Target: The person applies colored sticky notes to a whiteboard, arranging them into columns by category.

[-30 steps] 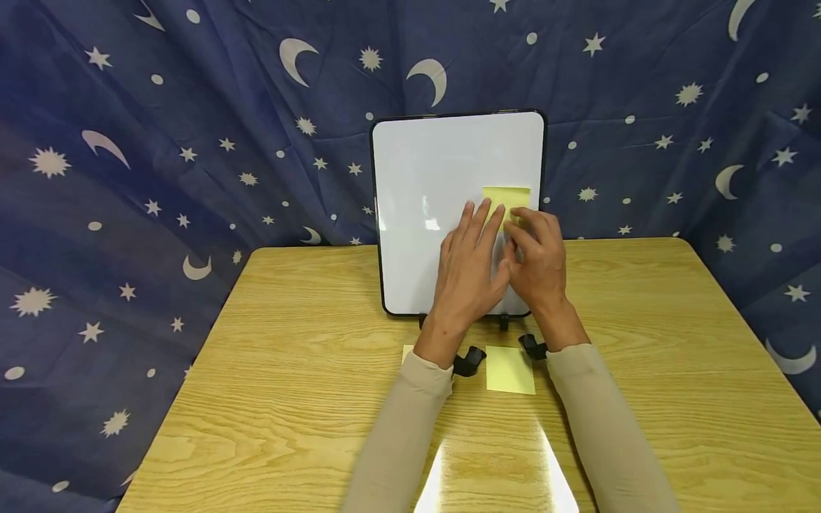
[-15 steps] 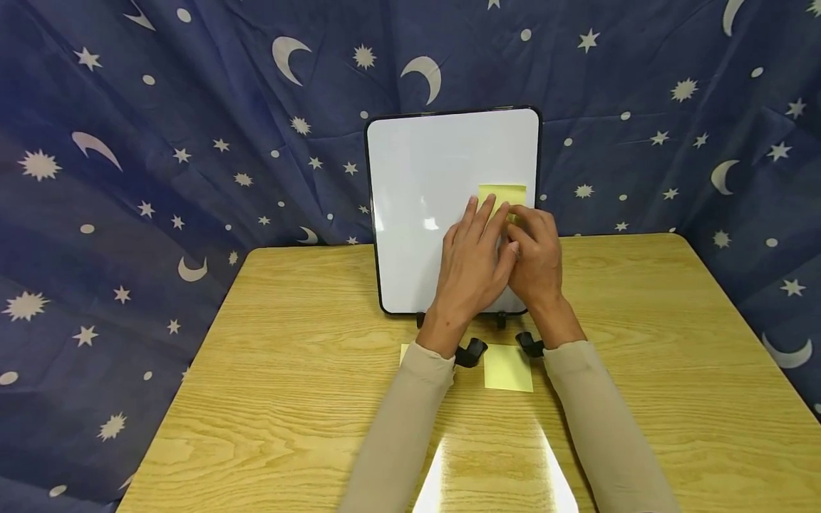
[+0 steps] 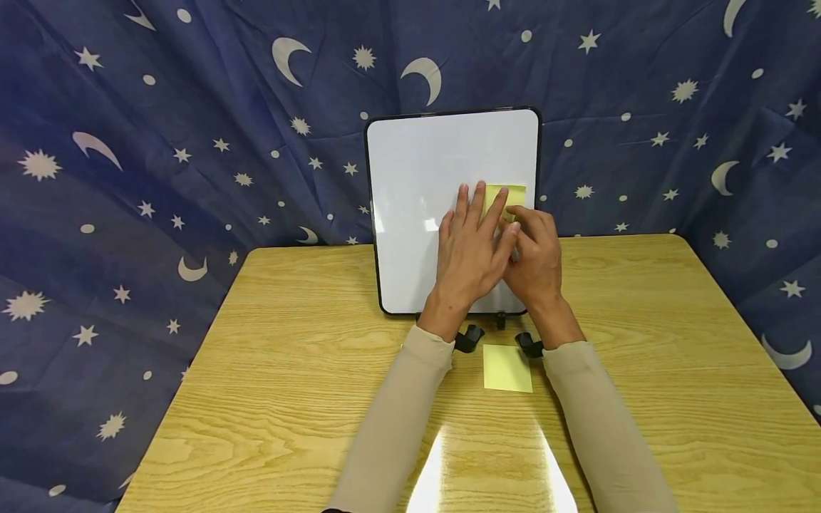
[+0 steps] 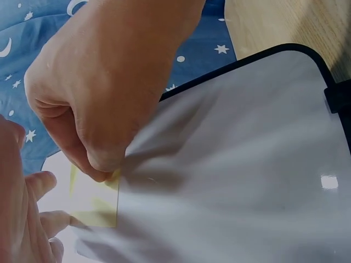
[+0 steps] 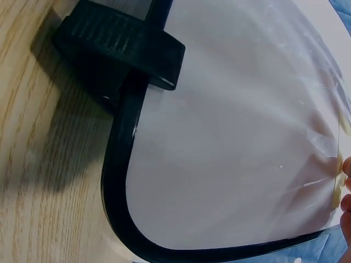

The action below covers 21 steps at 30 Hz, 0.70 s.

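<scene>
A yellow sticky note (image 3: pixel 515 194) lies on the right side of an upright whiteboard (image 3: pixel 410 171) with a black rim. My left hand (image 3: pixel 471 256) spreads straight fingers over the board, and its index finger overlaps the note's left part. Finger and thumb of my right hand (image 3: pixel 534 260) pinch the note's lower edge. In the left wrist view, the right hand (image 4: pixel 104 93) comes down on a corner of the note (image 4: pixel 93 203), while left fingers (image 4: pixel 54 223) reach its other side. At the edge of the right wrist view, fingertips (image 5: pixel 346 203) meet the note's edge.
Another yellow sticky note (image 3: pixel 507 368) lies on the wooden table (image 3: pixel 288 399) between the forearms. A sliver of a further yellow one shows beside the left sleeve (image 3: pixel 398 413). A black stand clip (image 5: pixel 123 46) holds the board's lower rim. A blue patterned curtain (image 3: pixel 212 107) hangs behind.
My left hand first slides right over the note toward the right hand, then shifts up and left, its fingers now higher on the board. The right hand stays at the note's lower edge.
</scene>
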Each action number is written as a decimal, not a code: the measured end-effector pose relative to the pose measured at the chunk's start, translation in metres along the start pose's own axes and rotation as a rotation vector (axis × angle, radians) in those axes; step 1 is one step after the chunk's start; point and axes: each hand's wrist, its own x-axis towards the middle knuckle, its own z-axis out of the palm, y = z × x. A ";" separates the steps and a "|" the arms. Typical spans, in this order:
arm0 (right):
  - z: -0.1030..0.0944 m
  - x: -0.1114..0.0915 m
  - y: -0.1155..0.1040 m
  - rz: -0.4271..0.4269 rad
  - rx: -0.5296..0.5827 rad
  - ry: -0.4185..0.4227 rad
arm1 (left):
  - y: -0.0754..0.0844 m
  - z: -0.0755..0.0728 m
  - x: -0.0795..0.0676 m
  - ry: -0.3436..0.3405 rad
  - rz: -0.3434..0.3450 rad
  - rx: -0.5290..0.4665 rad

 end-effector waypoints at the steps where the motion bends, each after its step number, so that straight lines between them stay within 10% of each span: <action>1: 0.000 0.000 0.000 0.000 0.000 0.000 | 0.000 0.001 0.000 -0.002 -0.001 0.000; 21: 0.001 -0.001 0.001 -0.013 -0.005 -0.007 | 0.000 0.001 0.002 -0.057 -0.007 -0.026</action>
